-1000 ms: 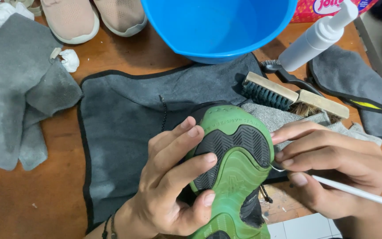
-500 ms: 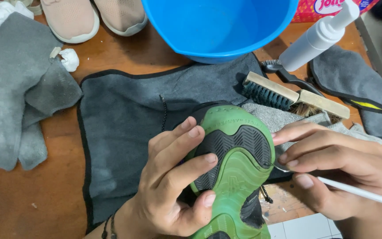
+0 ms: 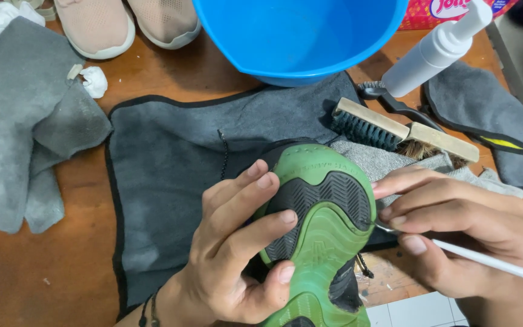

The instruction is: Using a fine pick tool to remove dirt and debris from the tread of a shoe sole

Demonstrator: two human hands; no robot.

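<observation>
My left hand (image 3: 237,254) gripping the green-soled shoe (image 3: 319,236) sole-up at lower centre, fingers spread across the tread, my right hand (image 3: 455,233) fingers pinching a thin white-handled tool (image 3: 485,260) against the sole's edge, over a grey cloth (image 3: 183,175) on the worktop (image 3: 62,272).

home shoe-cleaning spot: wooden table (image 3: 7,278), blue basin (image 3: 298,42), brushes (image 3: 370,124), cloths (image 3: 25,133).

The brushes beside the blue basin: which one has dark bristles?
The wooden-backed brush with dark bristles, nearer the basin. The other wooden brush, lying right of it, has brownish bristles.
</observation>
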